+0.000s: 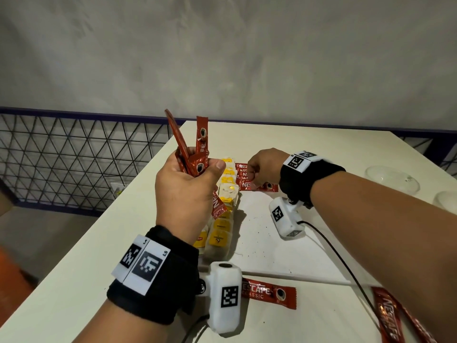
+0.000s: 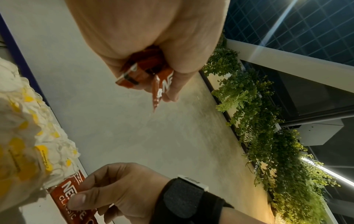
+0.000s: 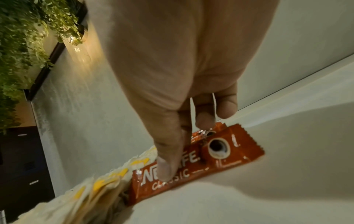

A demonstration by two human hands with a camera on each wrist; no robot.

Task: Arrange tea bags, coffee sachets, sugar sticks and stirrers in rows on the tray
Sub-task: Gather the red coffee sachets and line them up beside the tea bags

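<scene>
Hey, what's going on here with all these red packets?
A person is laying out drink supplies on a white tray. The left hand grips a bunch of red coffee sachets, held upright. The right hand sets a coffee sachet down beside a finished row of tea bags. More sachets lie loose nearer the person.

You sit at a white table (image 1: 309,154) by a grey wall (image 1: 222,50). A black wire fence (image 1: 74,154) with a dark blue rail runs along the wall on your left. Green leafy plants (image 2: 268,121) hang high on the wall. A bright strip light (image 2: 325,171) shines near them.
</scene>
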